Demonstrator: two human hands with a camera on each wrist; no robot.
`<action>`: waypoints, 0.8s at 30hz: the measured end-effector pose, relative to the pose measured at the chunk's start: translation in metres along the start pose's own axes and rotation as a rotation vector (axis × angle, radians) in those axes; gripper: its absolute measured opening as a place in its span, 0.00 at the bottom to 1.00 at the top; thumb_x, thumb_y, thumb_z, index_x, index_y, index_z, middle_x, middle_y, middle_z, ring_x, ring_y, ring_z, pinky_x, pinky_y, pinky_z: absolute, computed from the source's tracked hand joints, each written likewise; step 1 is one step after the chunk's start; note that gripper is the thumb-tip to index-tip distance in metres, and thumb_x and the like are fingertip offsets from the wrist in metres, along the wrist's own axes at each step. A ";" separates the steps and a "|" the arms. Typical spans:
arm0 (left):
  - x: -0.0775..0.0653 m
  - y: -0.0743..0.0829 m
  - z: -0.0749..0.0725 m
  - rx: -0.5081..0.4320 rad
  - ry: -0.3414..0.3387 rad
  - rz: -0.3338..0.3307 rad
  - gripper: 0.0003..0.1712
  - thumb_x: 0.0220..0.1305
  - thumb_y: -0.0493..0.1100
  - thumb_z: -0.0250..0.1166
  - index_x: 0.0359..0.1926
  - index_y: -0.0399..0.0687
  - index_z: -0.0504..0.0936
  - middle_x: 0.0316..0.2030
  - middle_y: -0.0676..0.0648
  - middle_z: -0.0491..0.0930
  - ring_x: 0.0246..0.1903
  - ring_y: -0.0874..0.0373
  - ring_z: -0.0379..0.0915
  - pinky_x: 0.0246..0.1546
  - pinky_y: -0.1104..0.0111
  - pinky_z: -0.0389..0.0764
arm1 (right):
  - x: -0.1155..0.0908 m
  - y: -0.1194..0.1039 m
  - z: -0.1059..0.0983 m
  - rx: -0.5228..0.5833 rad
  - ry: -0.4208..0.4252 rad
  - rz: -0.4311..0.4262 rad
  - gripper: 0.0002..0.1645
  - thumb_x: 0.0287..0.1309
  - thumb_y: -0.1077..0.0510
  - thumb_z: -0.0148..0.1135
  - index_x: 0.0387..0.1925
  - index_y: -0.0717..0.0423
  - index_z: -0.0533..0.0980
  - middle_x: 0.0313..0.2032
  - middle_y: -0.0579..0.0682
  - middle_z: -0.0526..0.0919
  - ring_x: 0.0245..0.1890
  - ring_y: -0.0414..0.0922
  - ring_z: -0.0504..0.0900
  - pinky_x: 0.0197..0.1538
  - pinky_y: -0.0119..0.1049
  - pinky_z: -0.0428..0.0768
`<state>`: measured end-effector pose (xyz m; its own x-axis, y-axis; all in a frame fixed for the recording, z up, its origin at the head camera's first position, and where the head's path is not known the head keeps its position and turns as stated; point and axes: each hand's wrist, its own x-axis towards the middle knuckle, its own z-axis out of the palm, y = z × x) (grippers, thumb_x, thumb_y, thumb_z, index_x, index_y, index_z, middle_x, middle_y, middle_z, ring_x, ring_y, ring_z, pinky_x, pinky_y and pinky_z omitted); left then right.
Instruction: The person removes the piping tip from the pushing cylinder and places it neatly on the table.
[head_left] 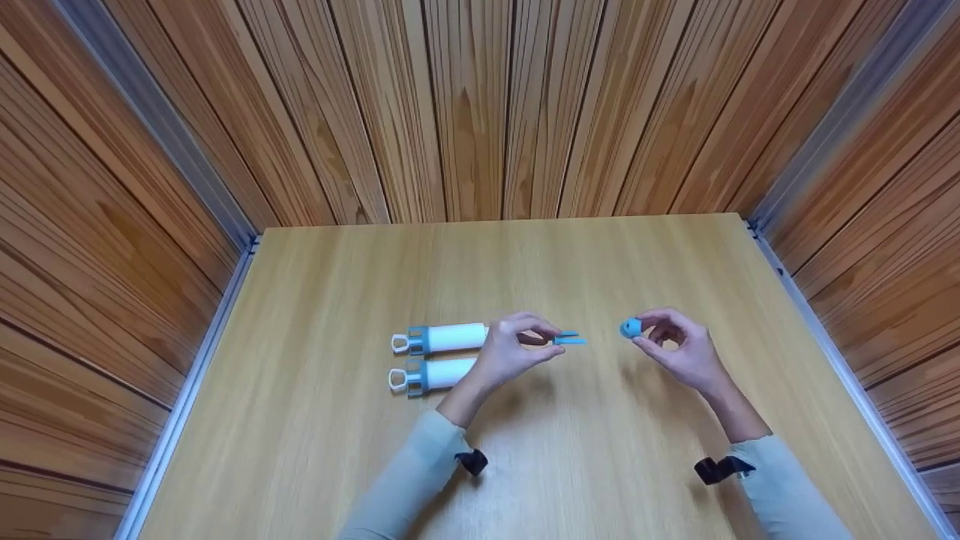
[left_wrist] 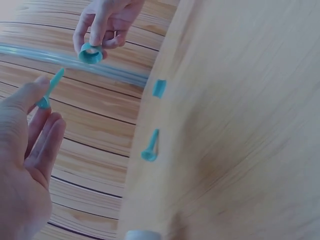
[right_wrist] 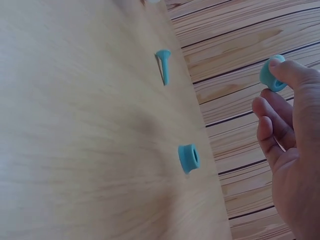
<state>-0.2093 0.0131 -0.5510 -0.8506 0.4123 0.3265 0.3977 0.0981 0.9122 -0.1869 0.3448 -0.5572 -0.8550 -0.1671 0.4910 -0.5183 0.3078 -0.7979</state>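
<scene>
Between thumb and fingertip, my left hand (head_left: 517,349) pinches a teal nozzle-like piece (left_wrist: 55,84) with a thin stem and a flared end. Its stem points toward the right hand in the head view. My right hand (head_left: 686,349) pinches a teal ring-shaped cap (right_wrist: 270,76) by its rim, its other fingers loosely bent. Both hands are raised over the table, a gap between the two held pieces. A second, similar nozzle-like piece (right_wrist: 164,67) and a second teal ring cap (right_wrist: 188,158) lie on the table below.
Two large syringe-like tubes, one farther back (head_left: 456,337) and one nearer (head_left: 447,373), lie side by side on the wooden table (head_left: 360,450), handles pointing left. The left hand and wrist cover their right ends. Wood-panelled walls (head_left: 480,112) surround the table's back and sides.
</scene>
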 end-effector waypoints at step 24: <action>-0.007 -0.025 0.037 0.039 0.136 -0.311 0.12 0.61 0.31 0.84 0.46 0.36 0.96 0.47 0.40 0.96 0.50 0.53 0.93 0.57 0.64 0.93 | -0.017 0.019 -0.008 -0.187 -0.140 0.166 0.21 0.61 0.74 0.79 0.54 0.64 0.86 0.38 0.61 0.90 0.29 0.32 0.82 0.34 0.23 0.82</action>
<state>-0.2008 0.0414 -0.5846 -0.9703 0.2329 0.0660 0.1224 0.2364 0.9639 -0.1824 0.3614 -0.5776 -0.9289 -0.2235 0.2954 -0.3696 0.5072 -0.7786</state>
